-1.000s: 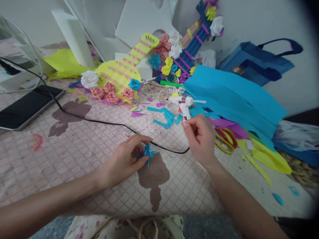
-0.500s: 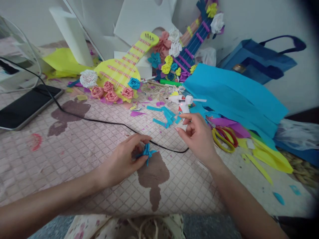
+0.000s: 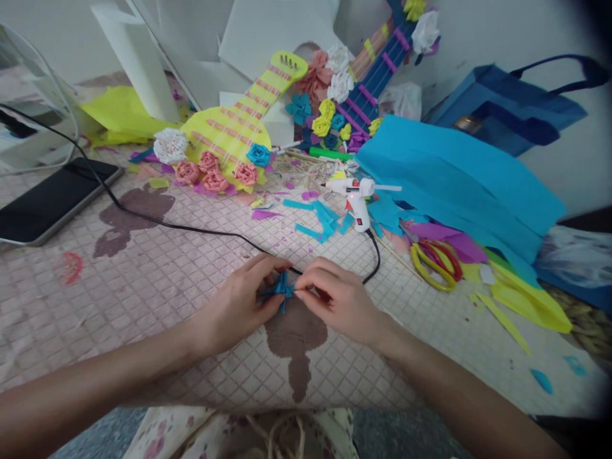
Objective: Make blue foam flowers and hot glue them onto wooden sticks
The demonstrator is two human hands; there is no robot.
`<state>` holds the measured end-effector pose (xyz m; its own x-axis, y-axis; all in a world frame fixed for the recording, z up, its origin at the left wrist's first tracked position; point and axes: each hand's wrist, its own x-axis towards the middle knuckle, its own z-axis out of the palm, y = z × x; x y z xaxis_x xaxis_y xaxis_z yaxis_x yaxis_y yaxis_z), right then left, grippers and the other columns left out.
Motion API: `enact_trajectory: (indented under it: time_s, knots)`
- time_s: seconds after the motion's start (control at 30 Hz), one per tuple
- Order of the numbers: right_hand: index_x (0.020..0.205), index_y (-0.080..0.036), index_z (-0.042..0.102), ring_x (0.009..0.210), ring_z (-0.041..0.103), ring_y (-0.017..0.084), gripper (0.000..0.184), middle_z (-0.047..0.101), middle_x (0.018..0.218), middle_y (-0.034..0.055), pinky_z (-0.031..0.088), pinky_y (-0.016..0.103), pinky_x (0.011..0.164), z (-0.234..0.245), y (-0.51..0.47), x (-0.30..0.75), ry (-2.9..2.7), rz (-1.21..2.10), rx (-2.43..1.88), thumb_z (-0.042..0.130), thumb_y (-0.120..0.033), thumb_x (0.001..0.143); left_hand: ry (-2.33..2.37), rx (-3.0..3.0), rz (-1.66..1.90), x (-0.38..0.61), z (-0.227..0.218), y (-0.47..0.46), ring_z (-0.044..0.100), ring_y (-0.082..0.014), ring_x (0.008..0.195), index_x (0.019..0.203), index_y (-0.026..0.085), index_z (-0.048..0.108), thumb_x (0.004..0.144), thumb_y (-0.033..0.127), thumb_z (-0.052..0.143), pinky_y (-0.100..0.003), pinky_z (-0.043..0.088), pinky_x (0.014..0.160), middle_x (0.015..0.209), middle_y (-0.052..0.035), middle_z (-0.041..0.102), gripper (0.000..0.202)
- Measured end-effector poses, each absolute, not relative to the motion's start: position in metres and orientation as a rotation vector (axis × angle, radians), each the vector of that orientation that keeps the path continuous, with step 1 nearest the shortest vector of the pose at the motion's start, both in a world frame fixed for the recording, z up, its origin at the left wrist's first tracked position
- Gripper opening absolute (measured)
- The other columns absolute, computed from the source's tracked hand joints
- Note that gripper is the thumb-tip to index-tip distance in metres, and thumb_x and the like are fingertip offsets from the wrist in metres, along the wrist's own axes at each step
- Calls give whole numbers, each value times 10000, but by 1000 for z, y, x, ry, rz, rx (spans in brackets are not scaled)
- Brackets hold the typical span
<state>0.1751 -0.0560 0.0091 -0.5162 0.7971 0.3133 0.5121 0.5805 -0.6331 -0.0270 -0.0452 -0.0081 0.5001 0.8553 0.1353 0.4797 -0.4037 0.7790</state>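
Left hand [image 3: 248, 303] clamped on folded blue paper [image 3: 284, 291]

Right hand [image 3: 340, 299] pinches its other end; the paper sits between both grips, beside a brown patch [image 3: 296, 338]; white glue gun [image 3: 360, 215] lies beyond the right grip.

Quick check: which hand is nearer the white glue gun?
Right. The right hand is on the near side of the white glue gun, slightly left of it and not touching it; the left hand is farther left, holding the blue paper piece.
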Motion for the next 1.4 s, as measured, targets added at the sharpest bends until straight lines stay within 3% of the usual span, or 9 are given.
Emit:
enact_trajectory:
  time_s: [0.43, 1.2, 1.4]
  knots:
    - [860, -216, 491, 833, 546, 137, 105, 539, 889, 4, 436, 266, 729, -2, -59, 165, -2277, 693, -1194, 521, -116, 842, 1090, 2076, 694, -27, -6, -44, 571, -145, 844, 1117, 207, 536, 753, 71, 568, -277, 491, 746, 1001, -24, 597, 390]
    - [856, -213, 502, 821, 539, 134, 75, 543, 885, 6, 427, 263, 711, -2, -57, 164, -2277, 679, -1170, 521, -141, 855, 1021, 2023, 664, -30, -2, -39, 588, -141, 833, 1123, 214, 554, 770, 87, 542, -273, 498, 733, 985, -23, 625, 375]
    - [844, -197, 536, 681, 496, 100, 57, 537, 798, -5, 400, 227, 591, 11, -52, 175, -2070, 649, -1146, 507, -158, 876, 1007, 1909, 649, -36, -4, -37, 614, -145, 827, 1144, 198, 544, 822, 185, 555, -277, 521, 725, 974, -35, 640, 323]
